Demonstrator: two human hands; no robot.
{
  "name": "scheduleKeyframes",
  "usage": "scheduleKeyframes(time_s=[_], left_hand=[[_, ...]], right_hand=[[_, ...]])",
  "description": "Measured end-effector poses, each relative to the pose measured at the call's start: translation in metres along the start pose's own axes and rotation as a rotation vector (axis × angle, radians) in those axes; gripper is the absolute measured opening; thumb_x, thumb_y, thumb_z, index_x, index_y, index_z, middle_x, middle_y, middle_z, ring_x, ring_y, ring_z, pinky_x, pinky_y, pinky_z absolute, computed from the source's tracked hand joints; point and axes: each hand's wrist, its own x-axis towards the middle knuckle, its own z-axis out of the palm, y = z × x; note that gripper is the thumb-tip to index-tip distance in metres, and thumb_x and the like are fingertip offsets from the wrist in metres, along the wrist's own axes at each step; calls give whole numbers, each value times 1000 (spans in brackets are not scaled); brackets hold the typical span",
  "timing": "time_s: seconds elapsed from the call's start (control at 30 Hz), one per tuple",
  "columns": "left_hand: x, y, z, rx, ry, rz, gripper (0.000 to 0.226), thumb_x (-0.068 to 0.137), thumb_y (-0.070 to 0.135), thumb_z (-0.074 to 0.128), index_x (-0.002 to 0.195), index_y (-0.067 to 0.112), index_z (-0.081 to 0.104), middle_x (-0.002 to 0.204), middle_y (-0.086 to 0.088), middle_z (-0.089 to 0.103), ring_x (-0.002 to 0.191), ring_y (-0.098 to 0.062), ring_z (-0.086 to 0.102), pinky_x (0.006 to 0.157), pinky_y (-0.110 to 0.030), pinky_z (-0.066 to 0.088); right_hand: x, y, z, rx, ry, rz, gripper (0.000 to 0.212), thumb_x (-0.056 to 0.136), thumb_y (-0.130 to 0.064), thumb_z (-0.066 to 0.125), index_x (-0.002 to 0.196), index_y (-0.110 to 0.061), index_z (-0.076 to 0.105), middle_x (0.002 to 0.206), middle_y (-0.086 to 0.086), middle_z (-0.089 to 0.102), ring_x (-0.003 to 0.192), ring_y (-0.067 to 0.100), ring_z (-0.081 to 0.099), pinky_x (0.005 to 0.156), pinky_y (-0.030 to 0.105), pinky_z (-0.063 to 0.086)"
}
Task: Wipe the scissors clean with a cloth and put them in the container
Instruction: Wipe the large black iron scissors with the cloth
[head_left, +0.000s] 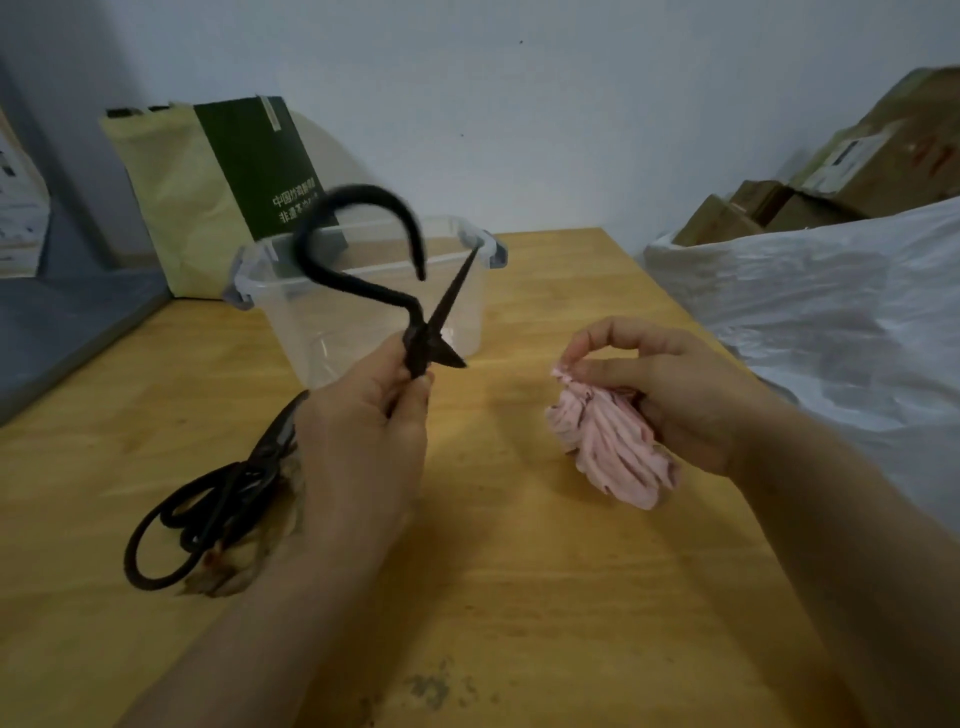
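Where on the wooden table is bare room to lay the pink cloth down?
Bare wood lies between the forearms, and right of the clear plastic container up to the white plastic sheet. Crowded: beside the left hand, where dark metal scissors lie.

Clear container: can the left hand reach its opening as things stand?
Probably yes. The clear container appears lidless and stands just beyond the left hand, with nothing between them. The held scissors rise in front of its rim.

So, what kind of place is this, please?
Probably a storeroom or a home work corner: a wooden table, cardboard boxes stacked at the far right, and a large white plastic bag beside the table.
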Motion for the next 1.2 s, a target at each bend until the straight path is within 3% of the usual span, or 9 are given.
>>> scheduleKeyframes(time_s=[0.07,0.23,0.57,0.63,0.7,0.8,0.9,1.07,1.2], left_hand=[[1,-10,-1,206,-17,234,36,85,2,65,117,19,64,87,5,71,73,-14,67,66,-23,55],[-1,-23,7,374,-117,392,30,74,-3,64,102,4,73,98,-12,73,85,-27,72,72,-45,60],[-3,-12,8,331,-36,419,37,82,9,67,118,3,64,124,-11,62,115,-21,59,100,-38,46],[-12,5,7,99,-83,219,22,89,26,58,101,14,72,96,7,72,87,-7,66,77,-17,52],[-16,18,12,-113,-205,-196,22,89,37,52,92,25,71,79,12,70,75,-6,65,67,-17,52],[-8,17,22,-522,-268,-701,40,90,31,57,128,19,54,110,4,67,95,-8,64,85,-26,53],[-2,15,20,-821,-196,-760,33,90,13,57,122,8,57,109,-6,69,100,-16,67,86,-28,54],[-1,7,13,-844,-71,-733,28,84,-9,57,111,0,60,97,-10,69,88,-17,68,74,-25,56],[1,5,6,-765,-77,-724,29,83,-11,60,110,-1,61,87,-7,66,78,-12,67,66,-24,57]], right_hand=[[-3,-1,2,58,-83,28,13,83,-5,60,82,-10,71,86,13,66,77,23,59,70,31,50],[-9,-4,7,27,-252,176,56,60,-58,64,83,-8,73,79,12,65,69,21,61,69,31,51],[-2,1,16,275,-43,165,23,78,-20,68,77,3,68,60,13,67,49,19,63,49,24,53],[0,2,16,312,-4,133,26,77,-24,68,80,2,68,65,15,67,52,21,63,53,28,56],[2,4,18,344,-6,99,31,74,-26,68,85,2,68,70,17,67,55,23,63,59,31,57],[0,8,28,349,-51,54,35,72,-26,66,86,5,68,72,14,70,60,20,65,59,26,56],[-2,16,42,268,-123,29,44,67,-30,70,90,7,68,76,17,69,63,26,61,58,32,51],[-6,15,42,-24,-187,55,55,71,-44,67,92,7,66,71,18,65,57,24,61,48,27,46],[1,5,12,-87,132,80,22,83,-19,68,89,2,72,73,15,66,61,21,62,54,29,53]])
